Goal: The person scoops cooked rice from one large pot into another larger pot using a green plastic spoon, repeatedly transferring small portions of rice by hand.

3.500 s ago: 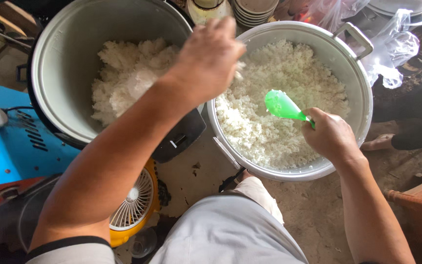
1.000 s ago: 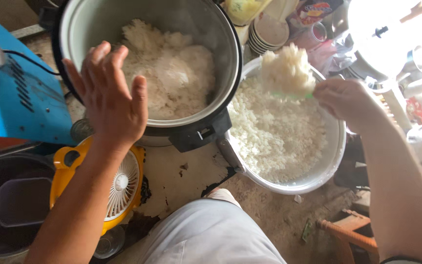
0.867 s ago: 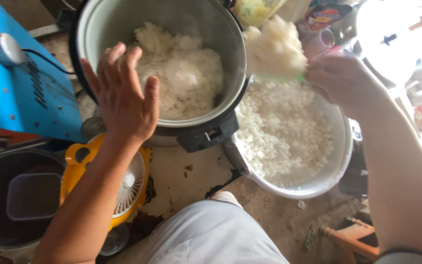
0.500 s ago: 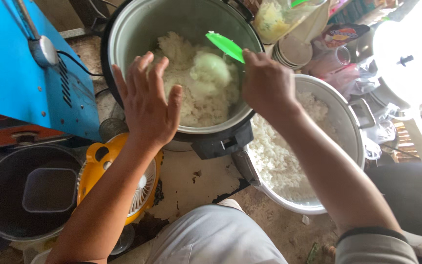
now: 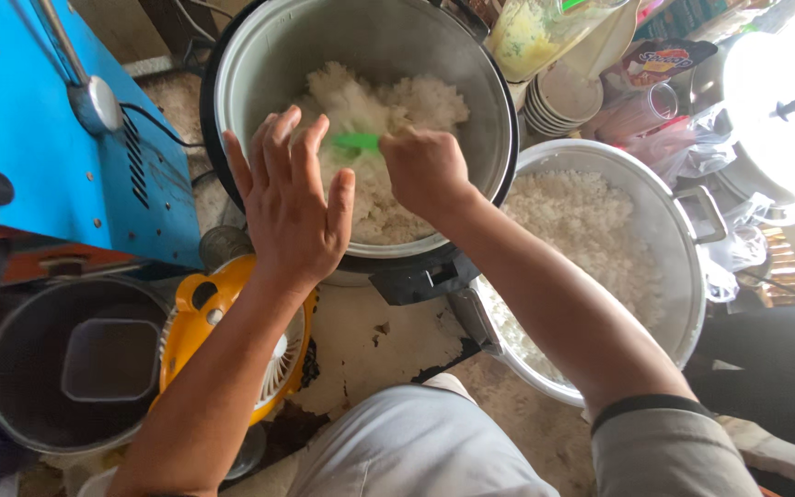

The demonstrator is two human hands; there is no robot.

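A big rice cooker pot (image 5: 250,64) holds a heap of white cooked rice (image 5: 388,106). My right hand (image 5: 425,170) is inside it, shut on a green rice paddle (image 5: 358,142) whose blade is pressed into the rice. My left hand (image 5: 292,207) hovers flat with fingers spread over the pot's near rim, holding nothing. To the right stands a wide metal pot (image 5: 683,267) with more white rice (image 5: 591,230) in it.
A blue metal box (image 5: 57,147) stands at the left. A small yellow fan (image 5: 223,322) and a dark bucket (image 5: 11,368) holding a square tub sit below it. Stacked bowls (image 5: 563,101), bags and a white lid (image 5: 775,101) crowd the upper right.
My right hand carried a paddle-load of rice from the wide pot over to the cooker pot and has now pushed the paddle down into the rice there. My left hand stayed spread near the rim.
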